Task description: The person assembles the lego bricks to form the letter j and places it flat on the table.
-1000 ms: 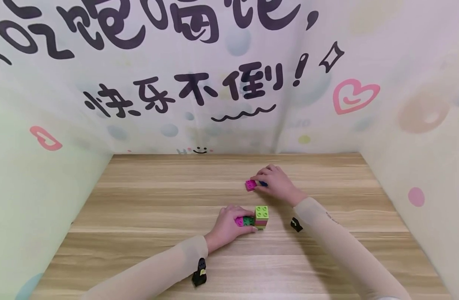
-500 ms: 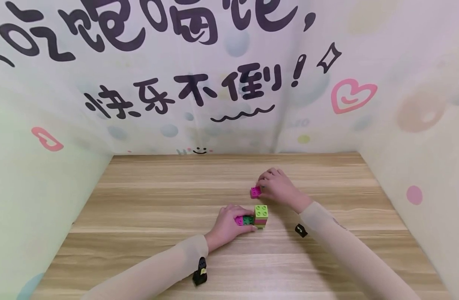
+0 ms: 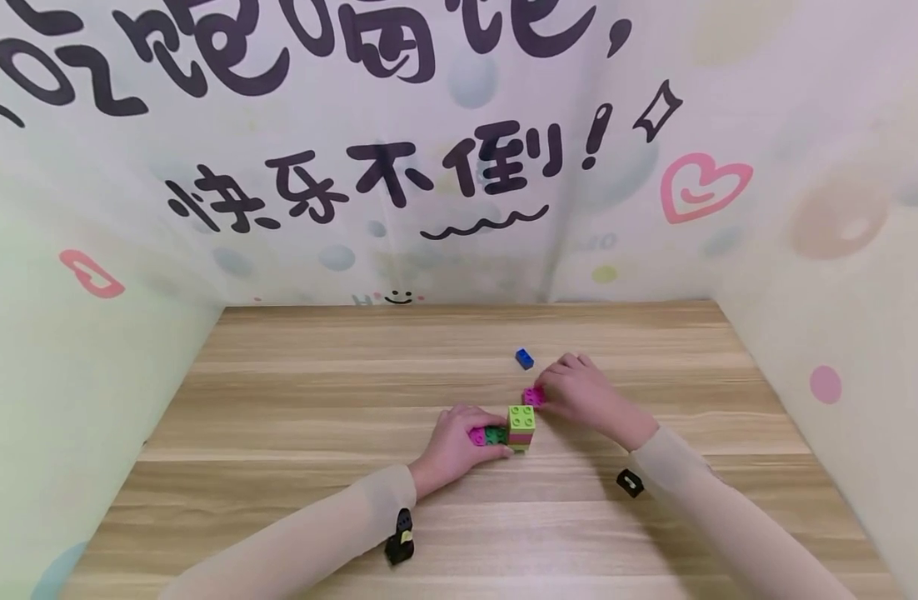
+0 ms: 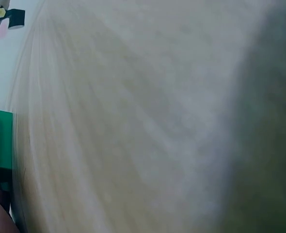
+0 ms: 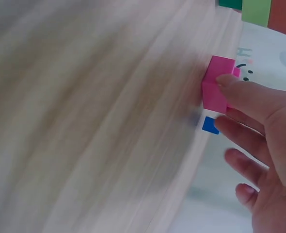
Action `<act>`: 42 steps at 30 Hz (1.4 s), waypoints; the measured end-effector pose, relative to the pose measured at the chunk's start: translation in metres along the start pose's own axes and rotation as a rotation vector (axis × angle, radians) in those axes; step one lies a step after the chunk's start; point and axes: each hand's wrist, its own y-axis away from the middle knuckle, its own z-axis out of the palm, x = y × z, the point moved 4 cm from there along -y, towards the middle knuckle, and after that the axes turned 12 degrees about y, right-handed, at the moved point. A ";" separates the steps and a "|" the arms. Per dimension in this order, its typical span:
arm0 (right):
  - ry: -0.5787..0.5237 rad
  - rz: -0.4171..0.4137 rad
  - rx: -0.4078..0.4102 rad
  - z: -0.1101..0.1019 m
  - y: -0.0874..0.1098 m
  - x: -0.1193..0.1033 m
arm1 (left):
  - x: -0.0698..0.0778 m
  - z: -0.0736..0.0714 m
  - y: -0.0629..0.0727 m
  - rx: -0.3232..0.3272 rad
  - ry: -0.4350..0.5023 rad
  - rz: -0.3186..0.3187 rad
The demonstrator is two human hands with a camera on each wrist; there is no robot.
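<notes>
My right hand [image 3: 586, 398] pinches a pink toy brick [image 5: 216, 90] between thumb and fingers, just behind a small upright stack of bricks [image 3: 521, 428]. The stack has a lime-green studded top with a reddish layer beneath it. Left of the stack, my left hand [image 3: 459, 446] grips a row of low bricks, its thumb and fingers on either side. A green brick [image 3: 496, 435] and a pink brick [image 3: 477, 436] show between the fingers, whose tips reach the stack's side. The left wrist view catches only the green brick [image 4: 2, 141] and bits of fingers at its edge.
A small blue brick [image 3: 524, 358] lies on the wood-grain table [image 3: 301, 367] behind the right hand. Black wrist-worn devices [image 3: 401, 537] hang by both sleeves. Printed white walls [image 3: 459, 258] enclose the back and sides of the table.
My right hand has drawn the pink brick toward me and to the right, close behind the stack. The blue brick, earlier mostly covered by that hand, now shows. My left hand stays in place.
</notes>
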 end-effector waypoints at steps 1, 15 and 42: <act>-0.019 0.007 -0.009 -0.001 0.003 0.000 | 0.000 0.000 0.000 -0.001 0.001 0.001; -0.158 0.048 0.015 -0.024 0.033 0.008 | 0.002 -0.001 0.000 0.005 0.027 -0.003; -0.177 -0.087 0.171 -0.089 0.033 -0.016 | 0.002 -0.001 0.000 -0.013 0.011 0.005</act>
